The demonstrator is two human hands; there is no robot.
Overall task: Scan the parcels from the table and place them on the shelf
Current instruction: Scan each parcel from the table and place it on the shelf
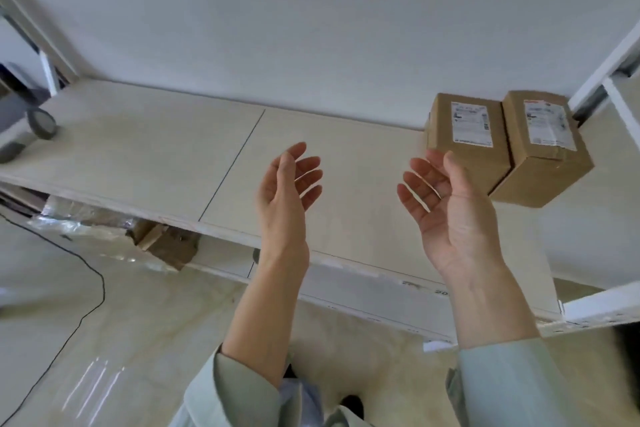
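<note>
My right hand [450, 198] covers the lower left corner of the nearer parcel [467, 139]. The print on both labels [471, 123] is too small to read. The tape roll [43, 123] at the shelf's [156, 149] left end is blurred. Below the shelf, a crumpled box [166, 243] and plastic wrap [79, 218] are half hidden. The frame's bottom edge cuts off my sleeves [235, 395].
</note>
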